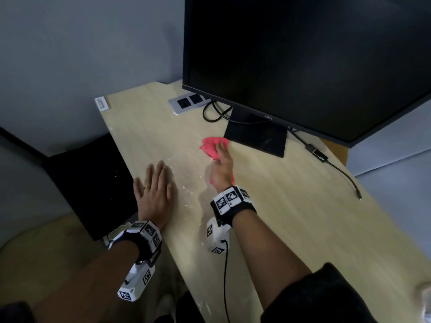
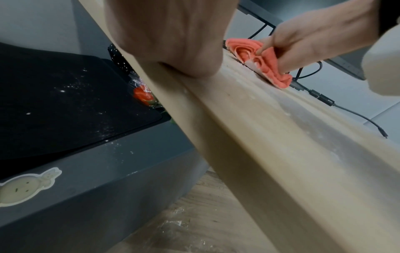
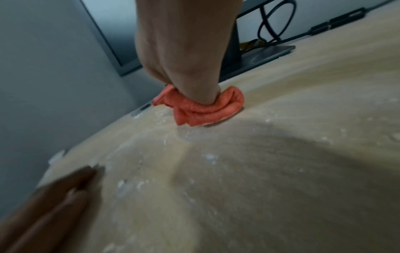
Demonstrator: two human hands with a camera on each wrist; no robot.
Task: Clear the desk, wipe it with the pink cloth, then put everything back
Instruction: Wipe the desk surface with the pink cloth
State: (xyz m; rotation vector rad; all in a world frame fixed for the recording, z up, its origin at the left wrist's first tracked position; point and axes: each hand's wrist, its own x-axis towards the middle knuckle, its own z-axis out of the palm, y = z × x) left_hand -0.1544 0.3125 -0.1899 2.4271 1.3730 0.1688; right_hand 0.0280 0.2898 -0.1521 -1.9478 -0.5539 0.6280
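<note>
- Pink cloth (image 1: 211,146) lies bunched on the light wood worktop (image 1: 291,206), just in front of the monitor base (image 1: 256,138).
- Right hand (image 1: 222,165) presses down on the cloth, its fingers curled into the folds and gripping it.
- Left hand (image 1: 155,186) rests flat on the worktop near its left edge, fingers straight and together, holding nothing; a ring shows on one finger.
- White crumbs and smears (image 1: 186,176) speckle the wood between the two hands.
- Black monitor (image 1: 303,61) stands behind the cloth, screen dark.
- Socket panel (image 1: 189,102) sits in the worktop at the back, left of the monitor stand.
- Loose black cable (image 1: 340,169) with an adapter trails across the right side of the worktop.
</note>
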